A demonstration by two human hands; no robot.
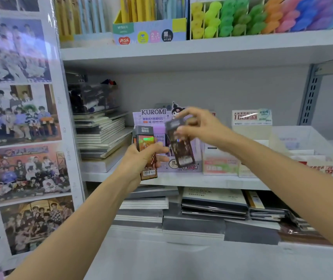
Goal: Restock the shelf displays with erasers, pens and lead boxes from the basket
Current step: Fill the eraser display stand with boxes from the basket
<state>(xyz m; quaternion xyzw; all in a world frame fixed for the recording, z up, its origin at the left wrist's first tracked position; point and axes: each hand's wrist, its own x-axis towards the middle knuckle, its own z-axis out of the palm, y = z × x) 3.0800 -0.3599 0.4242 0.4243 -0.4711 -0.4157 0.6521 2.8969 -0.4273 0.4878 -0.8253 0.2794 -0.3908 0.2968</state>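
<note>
OK, both arms up at the mid shelf (181, 181) now. Left hand (139, 158) grips an orange-brown lead box (145, 138) from behind, thumb curled across its front, box upright, barcode at the bottom end, held just in front of the shelf edge, left of the purple KUROMI display box (153, 116). Right hand (200, 126) is higher and a bit further in, fingers bent down, pinching the top end of a dark lead box (179, 152), which hangs tilted, lower end swinging left, right in front of the KUROMI display's open front. That one's blurred, print unreadable; can't tell if it touches the display. The two boxes sit near each other, not touching. The KUROMI display stands on the mid shelf, approx. centre. Right of it, a low pink-and-white carton (220, 164), then a white display w/ red print on its header card (251, 118), and far right a clear plastic bin (307, 136) w/ white packs inside. Left on the same shelf, a slanted stack of notebooks (100, 136) w/ a clear case (92, 98) on top. Top shelf: a pen display carton (149, 31) w/ yellow and blue pens, and to its right rows of wavy coloured items (242, 19), yellow thru green, orange, pink, blue. Under the mid shelf, more notebooks (212, 201) in flat piles. Far left, a panel of group photo posters (20, 114) in plastic sleeves.
</note>
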